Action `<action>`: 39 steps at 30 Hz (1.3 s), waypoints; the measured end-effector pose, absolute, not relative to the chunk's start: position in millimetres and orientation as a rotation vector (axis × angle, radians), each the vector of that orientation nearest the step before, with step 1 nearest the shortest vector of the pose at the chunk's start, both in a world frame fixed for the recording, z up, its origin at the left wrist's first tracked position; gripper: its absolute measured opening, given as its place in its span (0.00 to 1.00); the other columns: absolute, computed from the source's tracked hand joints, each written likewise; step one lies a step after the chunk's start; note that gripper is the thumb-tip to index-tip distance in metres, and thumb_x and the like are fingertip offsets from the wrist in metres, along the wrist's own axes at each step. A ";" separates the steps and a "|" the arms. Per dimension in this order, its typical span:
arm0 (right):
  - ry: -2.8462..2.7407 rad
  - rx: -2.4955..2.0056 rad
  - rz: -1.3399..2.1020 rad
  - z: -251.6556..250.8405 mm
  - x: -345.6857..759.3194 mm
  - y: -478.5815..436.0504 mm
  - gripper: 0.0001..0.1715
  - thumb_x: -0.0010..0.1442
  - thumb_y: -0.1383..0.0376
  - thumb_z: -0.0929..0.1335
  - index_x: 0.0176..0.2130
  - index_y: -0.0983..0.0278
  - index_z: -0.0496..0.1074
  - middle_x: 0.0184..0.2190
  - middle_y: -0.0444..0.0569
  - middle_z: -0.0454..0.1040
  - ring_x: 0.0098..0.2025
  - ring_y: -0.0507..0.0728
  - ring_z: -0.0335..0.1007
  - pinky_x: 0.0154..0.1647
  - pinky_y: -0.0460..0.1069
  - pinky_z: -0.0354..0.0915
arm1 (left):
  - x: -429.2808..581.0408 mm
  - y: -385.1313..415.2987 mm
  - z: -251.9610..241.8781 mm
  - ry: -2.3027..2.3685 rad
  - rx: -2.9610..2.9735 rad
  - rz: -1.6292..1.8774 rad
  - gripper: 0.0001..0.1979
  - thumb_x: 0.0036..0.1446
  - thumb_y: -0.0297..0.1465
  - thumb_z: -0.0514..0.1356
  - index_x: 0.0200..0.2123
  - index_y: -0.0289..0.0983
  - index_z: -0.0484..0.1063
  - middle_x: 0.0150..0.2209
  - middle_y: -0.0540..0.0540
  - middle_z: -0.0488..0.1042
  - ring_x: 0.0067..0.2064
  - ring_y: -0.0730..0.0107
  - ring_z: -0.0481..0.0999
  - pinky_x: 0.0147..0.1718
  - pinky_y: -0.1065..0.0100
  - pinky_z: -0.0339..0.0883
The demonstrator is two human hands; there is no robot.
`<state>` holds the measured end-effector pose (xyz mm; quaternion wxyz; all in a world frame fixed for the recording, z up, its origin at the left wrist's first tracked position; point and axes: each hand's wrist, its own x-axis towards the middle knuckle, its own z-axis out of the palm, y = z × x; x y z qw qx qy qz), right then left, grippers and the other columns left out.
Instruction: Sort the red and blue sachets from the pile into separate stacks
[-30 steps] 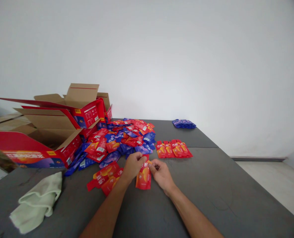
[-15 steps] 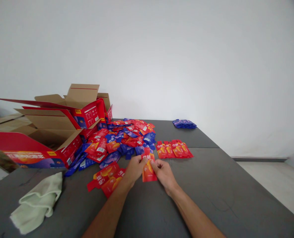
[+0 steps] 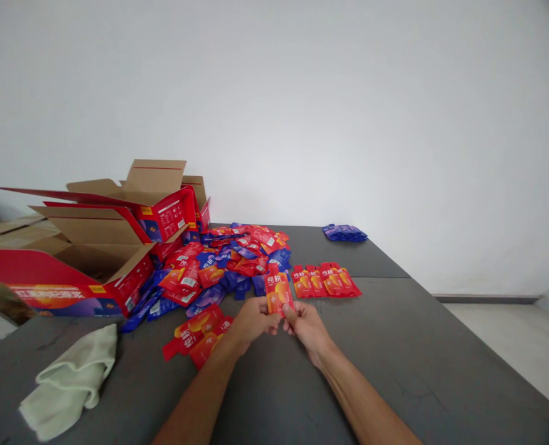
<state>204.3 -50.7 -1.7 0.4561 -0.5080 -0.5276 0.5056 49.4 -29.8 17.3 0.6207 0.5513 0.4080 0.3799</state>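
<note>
Both my hands pinch the lower edge of one red-orange packet [image 3: 279, 292], holding it upright just above the dark grey table [image 3: 395, 358]. My left hand [image 3: 252, 319] grips its left corner and my right hand [image 3: 305, 322] its right corner. Behind it lies a heap of red and blue packets [image 3: 230, 256]. To the right, a neat row of red packets [image 3: 325, 280] lies flat on the table. A few more red packets [image 3: 198, 330] rest by my left wrist.
Open red cardboard boxes [image 3: 93, 247] stand at the left. A pale green cloth [image 3: 65, 386] lies at the near left. A small stack of blue packets [image 3: 344, 232] sits at the far edge by the white wall. The table's right edge drops to the floor.
The packet in my hands has been turned from hanging down to standing upright with its printed face toward me. Both hands stayed in nearly the same place.
</note>
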 end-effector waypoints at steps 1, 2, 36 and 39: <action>-1.305 -1.257 1.240 -2.1 205.3 -50.2 0.29 0.58 0.42 0.66 0.28 0.65 0.70 0.18 0.42 0.69 0.20 0.49 0.59 0.23 0.44 0.54 | 51.0 -30.5 17.4 0.917 1.285 0.874 0.09 0.42 0.30 0.64 0.31 0.34 0.76 0.25 0.48 0.74 0.24 0.72 0.71 0.24 0.71 0.65; -1.316 -1.260 1.236 -1.8 206.1 -50.2 0.29 0.58 0.42 0.66 0.28 0.65 0.70 0.18 0.43 0.69 0.20 0.49 0.60 0.23 0.44 0.54 | 52.4 -30.9 17.4 0.916 1.298 0.886 0.08 0.41 0.28 0.63 0.30 0.34 0.76 0.24 0.49 0.74 0.24 0.73 0.70 0.24 0.71 0.65; -1.590 -1.231 1.128 -6.6 197.6 -55.7 0.26 0.61 0.47 0.64 0.23 0.62 0.59 0.19 0.38 0.55 0.22 0.48 0.49 0.22 0.45 0.47 | 44.5 -13.5 5.3 1.105 0.892 1.398 0.18 0.48 0.46 0.64 0.27 0.35 0.70 0.24 0.52 0.71 0.24 0.75 0.68 0.26 0.72 0.61; -1.541 -1.283 1.064 -7.5 200.4 -51.6 0.25 0.62 0.47 0.63 0.23 0.62 0.59 0.19 0.38 0.57 0.22 0.49 0.50 0.22 0.45 0.48 | 47.4 -18.0 10.6 1.104 0.916 1.302 0.20 0.47 0.47 0.65 0.29 0.34 0.72 0.26 0.48 0.75 0.26 0.71 0.72 0.27 0.70 0.64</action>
